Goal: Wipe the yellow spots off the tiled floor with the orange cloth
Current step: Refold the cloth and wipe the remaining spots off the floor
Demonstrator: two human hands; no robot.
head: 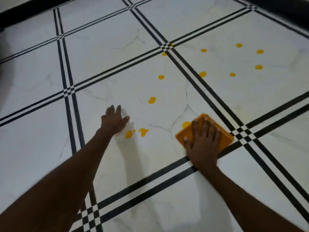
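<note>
We look down on a white marbled floor [117,77] crossed by double black lines, where both of the person's bare arms reach forward. The right hand [203,144] lies flat, fingers spread, pressing down on the folded orange cloth [224,139]; it pins the cloth rather than gripping it. The cloth sits on the floor just inside a crossing of the black lines, and its far left corner touches one yellow spot [186,124]. The left hand [114,121] rests open on the tile, palm down, holding nothing. Just right of that hand we see two more spots, an oval one [129,134] and a smeared one [143,131], with a tiny fleck between them. Farther off, a drip-shaped spot [152,100] and a round one [161,77] mark the same tile. Beyond the diagonal lines, a loose group of spots [259,67] dots the next tile. A dark border [25,12] runs along the floor's far edge.
</note>
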